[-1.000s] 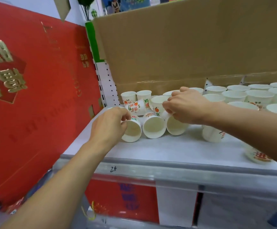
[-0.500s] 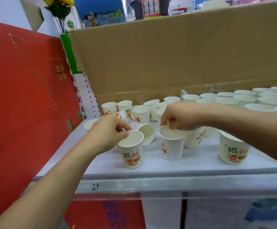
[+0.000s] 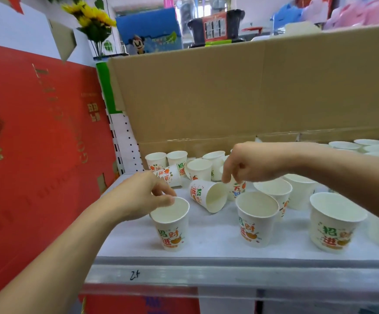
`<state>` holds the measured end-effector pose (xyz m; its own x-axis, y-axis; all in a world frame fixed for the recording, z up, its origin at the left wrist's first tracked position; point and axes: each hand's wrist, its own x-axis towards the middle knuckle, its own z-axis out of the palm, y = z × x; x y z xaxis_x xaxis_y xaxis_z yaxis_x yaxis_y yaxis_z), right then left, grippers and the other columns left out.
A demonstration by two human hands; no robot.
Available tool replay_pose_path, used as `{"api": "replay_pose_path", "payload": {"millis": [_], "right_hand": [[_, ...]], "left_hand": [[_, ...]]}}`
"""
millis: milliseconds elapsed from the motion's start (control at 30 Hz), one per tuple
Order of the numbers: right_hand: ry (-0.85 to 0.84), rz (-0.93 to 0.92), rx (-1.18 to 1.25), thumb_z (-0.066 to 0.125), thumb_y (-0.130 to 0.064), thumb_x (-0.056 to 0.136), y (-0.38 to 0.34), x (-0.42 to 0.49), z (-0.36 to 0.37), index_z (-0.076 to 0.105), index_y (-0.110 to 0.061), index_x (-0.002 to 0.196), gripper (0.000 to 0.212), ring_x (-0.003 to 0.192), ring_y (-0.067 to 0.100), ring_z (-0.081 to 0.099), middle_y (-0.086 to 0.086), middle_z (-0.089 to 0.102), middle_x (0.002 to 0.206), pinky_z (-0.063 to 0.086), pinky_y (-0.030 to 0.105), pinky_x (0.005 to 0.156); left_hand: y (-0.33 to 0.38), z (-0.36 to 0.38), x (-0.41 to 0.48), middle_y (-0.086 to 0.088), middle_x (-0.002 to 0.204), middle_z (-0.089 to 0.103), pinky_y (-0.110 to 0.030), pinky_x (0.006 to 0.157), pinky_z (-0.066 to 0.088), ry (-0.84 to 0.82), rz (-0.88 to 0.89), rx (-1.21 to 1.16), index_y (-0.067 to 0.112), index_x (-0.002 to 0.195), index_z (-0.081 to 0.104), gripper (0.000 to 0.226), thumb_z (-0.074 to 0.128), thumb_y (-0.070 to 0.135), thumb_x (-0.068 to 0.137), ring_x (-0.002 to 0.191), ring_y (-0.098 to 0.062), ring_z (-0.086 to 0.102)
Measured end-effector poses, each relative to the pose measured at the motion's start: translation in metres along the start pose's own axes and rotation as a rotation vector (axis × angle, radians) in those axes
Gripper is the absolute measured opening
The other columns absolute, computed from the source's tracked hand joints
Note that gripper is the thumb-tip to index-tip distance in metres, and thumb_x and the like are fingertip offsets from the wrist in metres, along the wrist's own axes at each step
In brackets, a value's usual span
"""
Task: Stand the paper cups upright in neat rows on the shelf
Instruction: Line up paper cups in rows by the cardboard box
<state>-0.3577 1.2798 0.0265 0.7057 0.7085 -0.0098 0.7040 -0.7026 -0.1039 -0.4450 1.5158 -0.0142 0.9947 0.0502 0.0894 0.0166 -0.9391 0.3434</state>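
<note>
An upright paper cup [image 3: 172, 225] with orange and green print stands near the front left of the white shelf [image 3: 206, 243], and the left hand [image 3: 142, 196] pinches its rim between thumb and fingers. Behind it a tipped cup [image 3: 207, 196] lies on its side, mouth facing forward; the right hand [image 3: 252, 164] has its fingertips down at that cup's rim, though whether they grip it I cannot tell. More upright cups [image 3: 257, 219] stand to the right, with others before the cardboard box [image 3: 240, 87].
</note>
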Motion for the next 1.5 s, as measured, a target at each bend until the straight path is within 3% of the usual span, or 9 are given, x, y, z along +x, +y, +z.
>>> {"api": "replay_pose_path", "payload": {"millis": [200, 333, 467, 733, 933, 1067, 1200, 1300, 1500], "right_hand": [[0.008, -0.106, -0.246, 0.072, -0.03, 0.076, -0.009, 0.043, 0.012, 0.054, -0.038, 0.118, 0.047, 0.097, 0.014, 0.051, -0.014, 0.054, 0.105, 0.047, 0.033, 0.081], [-0.012, -0.174, -0.466, 0.07, -0.033, 0.078, -0.015, 0.067, 0.029, 0.05, -0.034, 0.109, 0.037, 0.093, 0.017, 0.051, -0.009, 0.058, 0.104, 0.044, 0.033, 0.081], [0.062, -0.145, -0.409, 0.057, -0.024, 0.085, -0.017, 0.073, 0.031, 0.054, -0.034, 0.093, 0.013, 0.088, 0.023, 0.055, -0.004, 0.063, 0.094, 0.05, 0.039, 0.079], [-0.028, -0.037, -0.13, 0.058, -0.018, 0.089, -0.026, 0.08, 0.019, 0.068, -0.026, 0.099, 0.016, 0.082, 0.015, 0.056, -0.01, 0.06, 0.085, 0.044, 0.027, 0.063], [-0.189, -0.037, -0.028, 0.053, -0.01, 0.082, -0.021, 0.087, 0.015, 0.072, -0.033, 0.1, 0.035, 0.087, 0.01, 0.063, -0.017, 0.066, 0.086, 0.056, 0.033, 0.081], [-0.066, -0.018, 0.085, 0.054, -0.007, 0.083, 0.0, 0.093, -0.009, 0.072, -0.033, 0.094, 0.034, 0.077, 0.0, 0.062, -0.014, 0.071, 0.078, 0.052, 0.023, 0.075], [0.086, -0.02, 0.07, 0.054, -0.008, 0.084, 0.026, 0.109, -0.021, 0.068, -0.04, 0.077, 0.036, 0.069, -0.004, 0.061, -0.016, 0.068, 0.076, 0.057, 0.029, 0.069], [0.097, -0.034, 0.004, 0.051, -0.009, 0.087, 0.03, 0.125, -0.018, 0.073, -0.029, 0.093, 0.031, 0.079, 0.007, 0.064, -0.014, 0.07, 0.087, 0.057, 0.028, 0.072], [-0.104, -0.08, -0.011, 0.047, -0.012, 0.092, 0.025, 0.159, 0.001, 0.071, -0.026, 0.111, 0.033, 0.102, 0.013, 0.06, -0.011, 0.066, 0.109, 0.048, 0.03, 0.093]], "left_hand": [[-0.03, -0.027, 0.013, 0.013, 0.098, 0.069, -0.035, 0.086, 0.052, 0.263, -0.052, -0.106, 0.036, 0.105, 0.07, 0.017, 0.059, 0.034, 0.093, 0.094, -0.007, 0.061], [-0.06, -0.027, 0.025, 0.011, 0.127, 0.057, -0.032, 0.097, 0.043, 0.112, -0.082, -0.05, 0.036, 0.131, 0.054, 0.053, 0.072, 0.035, 0.082, 0.116, -0.01, 0.053], [-0.072, -0.012, 0.036, 0.005, 0.145, 0.044, -0.029, 0.102, 0.038, 0.036, -0.087, 0.012, 0.031, 0.142, 0.04, 0.08, 0.079, 0.04, 0.072, 0.127, -0.014, 0.045], [-0.077, -0.005, 0.056, 0.002, 0.131, 0.056, -0.038, 0.094, 0.048, 0.113, -0.067, -0.122, 0.028, 0.132, 0.052, 0.059, 0.072, 0.043, 0.078, 0.11, -0.017, 0.056], [-0.082, -0.002, 0.068, 0.007, 0.129, 0.052, -0.029, 0.092, 0.046, 0.095, -0.038, -0.141, 0.03, 0.134, 0.049, 0.067, 0.075, 0.035, 0.073, 0.11, -0.012, 0.054], [-0.088, -0.004, 0.077, 0.006, 0.132, 0.046, -0.028, 0.096, 0.04, 0.06, -0.024, -0.049, 0.031, 0.139, 0.044, 0.074, 0.078, 0.033, 0.072, 0.122, -0.013, 0.045], [-0.08, -0.013, 0.087, 0.01, 0.133, 0.046, -0.027, 0.094, 0.043, 0.103, 0.002, -0.061, 0.032, 0.137, 0.046, 0.073, 0.077, 0.045, 0.072, 0.12, -0.009, 0.045], [-0.062, -0.015, 0.105, 0.011, 0.137, 0.044, -0.031, 0.103, 0.037, 0.165, 0.097, -0.002, 0.037, 0.135, 0.046, 0.058, 0.07, 0.04, 0.083, 0.126, -0.011, 0.041], [-0.046, -0.003, 0.138, 0.009, 0.135, 0.042, -0.036, 0.1, 0.044, -0.08, 0.16, 0.243, 0.041, 0.131, 0.051, 0.059, 0.073, 0.019, 0.081, 0.121, -0.016, 0.045]]}}
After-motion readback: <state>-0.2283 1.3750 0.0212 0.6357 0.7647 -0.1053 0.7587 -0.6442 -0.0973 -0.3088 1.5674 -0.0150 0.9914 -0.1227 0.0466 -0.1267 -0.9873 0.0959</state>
